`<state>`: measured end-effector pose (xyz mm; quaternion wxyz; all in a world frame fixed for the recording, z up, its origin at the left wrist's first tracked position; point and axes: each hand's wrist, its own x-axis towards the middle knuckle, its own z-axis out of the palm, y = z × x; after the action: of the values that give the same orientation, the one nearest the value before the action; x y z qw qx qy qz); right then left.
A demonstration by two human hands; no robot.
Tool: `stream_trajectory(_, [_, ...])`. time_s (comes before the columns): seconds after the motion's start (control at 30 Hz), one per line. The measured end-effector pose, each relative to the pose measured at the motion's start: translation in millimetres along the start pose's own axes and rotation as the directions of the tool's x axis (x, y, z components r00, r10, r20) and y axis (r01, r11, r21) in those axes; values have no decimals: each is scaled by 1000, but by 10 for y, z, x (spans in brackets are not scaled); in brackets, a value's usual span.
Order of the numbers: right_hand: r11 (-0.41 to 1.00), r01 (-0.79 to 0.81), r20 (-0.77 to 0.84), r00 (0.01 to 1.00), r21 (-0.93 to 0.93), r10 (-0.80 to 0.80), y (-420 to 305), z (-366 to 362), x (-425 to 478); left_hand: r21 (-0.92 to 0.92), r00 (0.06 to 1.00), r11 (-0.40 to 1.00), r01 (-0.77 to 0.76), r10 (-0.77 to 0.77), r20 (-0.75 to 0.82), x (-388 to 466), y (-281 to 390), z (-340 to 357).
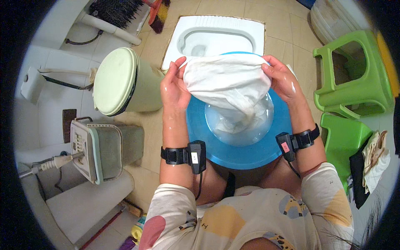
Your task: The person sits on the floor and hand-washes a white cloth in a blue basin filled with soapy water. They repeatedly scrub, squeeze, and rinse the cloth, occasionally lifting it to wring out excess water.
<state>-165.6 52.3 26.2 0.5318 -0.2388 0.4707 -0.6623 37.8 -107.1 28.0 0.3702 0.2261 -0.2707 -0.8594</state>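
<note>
A wet white cloth (228,78) is stretched between my two hands above a blue plastic basin (240,156). Its lower part hangs into cloudy, sudsy water (265,125) in the basin. At the cloth's left end is my left hand (176,84), palm turned up, with fingers partly behind the fabric. My right hand (279,76) pinches the upper right edge between thumb and fingers. Both hands look wet, and each forearm wears a black strapped device. The basin stands between my legs.
Beyond the basin is a white squat toilet (218,40). On the left stand a lidded pale green bin (115,81) and a mop bucket (109,150). Green plastic stools (347,103) are at the right, with clothes (373,159) beside them. A brush (156,18) lies at the upper left.
</note>
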Motion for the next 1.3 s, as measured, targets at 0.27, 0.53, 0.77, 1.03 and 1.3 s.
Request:
stream_trajectory(0.27, [974,110,41,994,-200,-104,-9,-49,-18,-27,996,1000,7,-5,91,-9,4,6])
stream_trajectory(0.53, [963,166,27,986,-214,-164,-16,-5,-16,32,982,999,23,-29,186,-23,13,-20])
stream_trajectory(0.77, [947,231,79,973,-225,-218,-3,78,-1,364,994,931,-22,-19,109,-103,-10,116])
stream_trajectory(1.03, [940,295,130,952,-172,-276,39,153,16,880,962,459,125,-273,6,-185,-221,267])
stream_trajectory(1.3, [934,295,163,950,-202,-265,106,318,39,934,943,276,-225,-179,280,-227,-551,320])
